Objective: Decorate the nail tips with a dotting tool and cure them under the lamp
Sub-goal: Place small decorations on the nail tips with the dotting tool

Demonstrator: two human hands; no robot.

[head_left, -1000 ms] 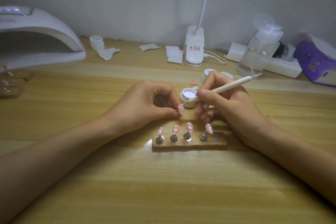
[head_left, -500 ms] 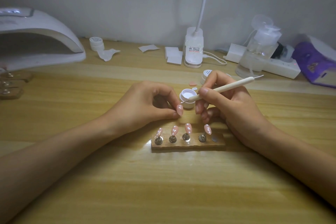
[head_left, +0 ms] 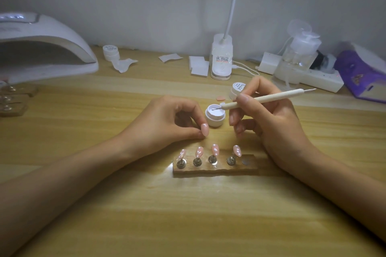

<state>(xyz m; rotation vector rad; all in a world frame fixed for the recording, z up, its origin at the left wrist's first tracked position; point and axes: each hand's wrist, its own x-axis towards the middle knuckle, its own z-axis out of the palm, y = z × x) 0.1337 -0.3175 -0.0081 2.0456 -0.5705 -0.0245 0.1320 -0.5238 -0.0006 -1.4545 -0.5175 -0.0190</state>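
**A:** Where is the left grip?

**B:** The left grip (head_left: 167,119) sits just behind the left end of the wooden stand (head_left: 215,170). Thumb and forefinger pinch a pink nail tip (head_left: 204,129), and the other fingers are curled under the palm.

**A:** And its arm?

**B:** Bare, running from the stand's left side to the lower left, low along the surface (head_left: 188,215).

**A:** The right grip?

**B:** The right grip (head_left: 269,123) is behind the stand's right end. It holds a white dotting tool (head_left: 263,99) like a pen, thumb on top, working end pointing left. The lower fingers are folded down. The wrist passes just beside the stand's right end, forearm bare. The two grips are apart.
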